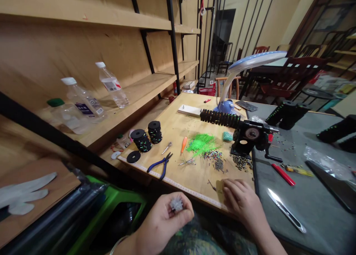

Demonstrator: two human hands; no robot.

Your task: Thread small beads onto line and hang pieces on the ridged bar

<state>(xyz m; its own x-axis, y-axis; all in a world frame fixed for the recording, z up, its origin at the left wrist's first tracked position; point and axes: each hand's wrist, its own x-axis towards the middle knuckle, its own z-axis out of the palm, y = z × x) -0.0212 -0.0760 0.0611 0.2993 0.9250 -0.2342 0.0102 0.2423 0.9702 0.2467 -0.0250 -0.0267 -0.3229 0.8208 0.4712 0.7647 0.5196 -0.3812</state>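
Widest first, the wooden table (164, 136): its near edge runs right beneath the hands, and that edge is the big hazard, because anything released there could drop over it. Up at the far side arches the lamp (257, 60), and before it stands the black cranked machine (247, 134), its crank jutting out low, where a sleeve or forearm reaching across could snag.

Now the left hand (164, 223), off the table and over the lap! Its grip is closed, thumb and fingers curled around a grey spiky bundle. The right hand (243, 199) sits low at the table's edge, fingers bent; whether that grip pinches anything, I cannot tell.

Over on the grey surface lies the silver blade (274, 196), point towards the machine; a careless sweep to the right could meet its edge. The blue-handled pliers (166, 159) lie with jaws parted, handles near the edge, and one elbow nudge could tip them off.

Smaller now: the green strands (202, 143) fan out loose against the coloured beads (213, 154), so a dragging finger could tangle one and scatter the other. The grey spiky bundle (176, 204) sits inside the left hand; loosen those fingers and it could shed pieces into the lap. Tiniest of all, the thin dark piece (211, 185), just beside the right fingertips, easily brushed away.
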